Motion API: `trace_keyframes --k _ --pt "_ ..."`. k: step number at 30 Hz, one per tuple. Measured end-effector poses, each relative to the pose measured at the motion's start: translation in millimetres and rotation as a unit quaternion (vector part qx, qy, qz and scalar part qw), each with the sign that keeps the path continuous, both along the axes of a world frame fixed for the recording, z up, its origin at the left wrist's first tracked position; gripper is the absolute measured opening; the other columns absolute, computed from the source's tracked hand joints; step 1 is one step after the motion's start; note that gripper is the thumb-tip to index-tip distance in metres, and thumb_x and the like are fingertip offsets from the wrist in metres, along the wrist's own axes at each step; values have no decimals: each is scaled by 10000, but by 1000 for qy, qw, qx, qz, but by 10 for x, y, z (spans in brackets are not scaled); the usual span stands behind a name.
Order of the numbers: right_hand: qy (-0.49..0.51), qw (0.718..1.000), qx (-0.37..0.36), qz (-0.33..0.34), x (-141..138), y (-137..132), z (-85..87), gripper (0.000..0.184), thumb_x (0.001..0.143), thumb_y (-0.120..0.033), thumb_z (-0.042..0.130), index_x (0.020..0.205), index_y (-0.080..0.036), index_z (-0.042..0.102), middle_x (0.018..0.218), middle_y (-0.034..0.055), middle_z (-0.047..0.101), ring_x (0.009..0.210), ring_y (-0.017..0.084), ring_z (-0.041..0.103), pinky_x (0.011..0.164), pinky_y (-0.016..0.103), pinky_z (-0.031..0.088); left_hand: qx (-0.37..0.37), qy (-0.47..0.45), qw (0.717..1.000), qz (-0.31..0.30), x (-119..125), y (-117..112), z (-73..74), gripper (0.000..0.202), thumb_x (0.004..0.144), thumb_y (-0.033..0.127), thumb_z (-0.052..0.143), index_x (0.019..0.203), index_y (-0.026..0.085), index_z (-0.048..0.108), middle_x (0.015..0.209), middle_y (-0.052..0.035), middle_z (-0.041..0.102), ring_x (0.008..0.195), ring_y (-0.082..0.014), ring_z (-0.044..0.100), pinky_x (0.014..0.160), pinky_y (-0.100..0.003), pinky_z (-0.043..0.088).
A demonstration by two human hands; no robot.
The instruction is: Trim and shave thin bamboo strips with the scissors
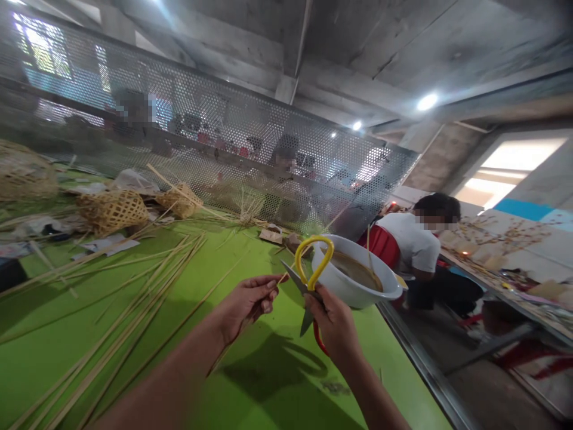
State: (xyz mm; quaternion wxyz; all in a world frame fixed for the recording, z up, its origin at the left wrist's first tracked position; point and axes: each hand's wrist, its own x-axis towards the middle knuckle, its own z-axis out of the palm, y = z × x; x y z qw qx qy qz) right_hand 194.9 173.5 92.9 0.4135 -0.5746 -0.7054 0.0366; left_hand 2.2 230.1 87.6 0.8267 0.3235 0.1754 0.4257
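Note:
My left hand (248, 304) pinches a thin bamboo strip (281, 278) between thumb and fingers above the green tabletop. The strip's short end points toward the scissors; its other end runs back below my wrist. My right hand (333, 322) is closed around a pair of scissors (314, 257) with one yellow loop and one red loop. Its fingers wrap the middle of the scissors, near the pivot, with the blades apart. One blade tip lies close to the strip's end; whether they touch I cannot tell. Behind my right hand stands a white basin (389, 291) holding brownish water.
Long bamboo strips (147, 304) lie across the green table (250, 382) at left. Woven baskets (111, 210), plastic and paper scraps sit farther back. A perforated metal screen (233, 149) borders the far side. A person in a white shirt (414, 239) sits beyond the table's right edge.

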Motion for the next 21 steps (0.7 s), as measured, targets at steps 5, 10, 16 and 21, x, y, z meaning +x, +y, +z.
trace_keyframes --k 5,10,16,21 --pt "-27 1000 9 3 31 -1 -12 231 924 -375 460 804 -195 542 709 -3 552 661 144 498 610 232 364 -6 3 1000 -2 7 0 6 249 777 82 669 1020 45 711 637 -3 524 463 -10 425 428 -118 336" --pt "-30 999 -15 26 -4 -6 -18 226 924 -367 467 787 -200 536 679 -14 543 635 139 495 573 223 348 -13 -13 1000 15 16 11 -12 145 740 70 697 880 64 735 624 -7 534 454 -14 426 437 -126 351" --pt "-15 1000 7 5 5 -1 -16 227 921 -364 469 788 -193 538 682 -10 539 638 138 483 581 220 353 -10 -1 1000 9 3 -3 5 257 739 92 708 993 57 719 660 -11 541 485 -15 431 452 -125 348" --pt "71 997 -32 26 32 15 -12 247 885 -403 532 758 -192 550 653 -19 519 618 128 462 561 214 360 13 38 999 19 -1 -38 59 312 712 138 744 1018 86 713 661 5 536 498 -18 422 469 -143 331"
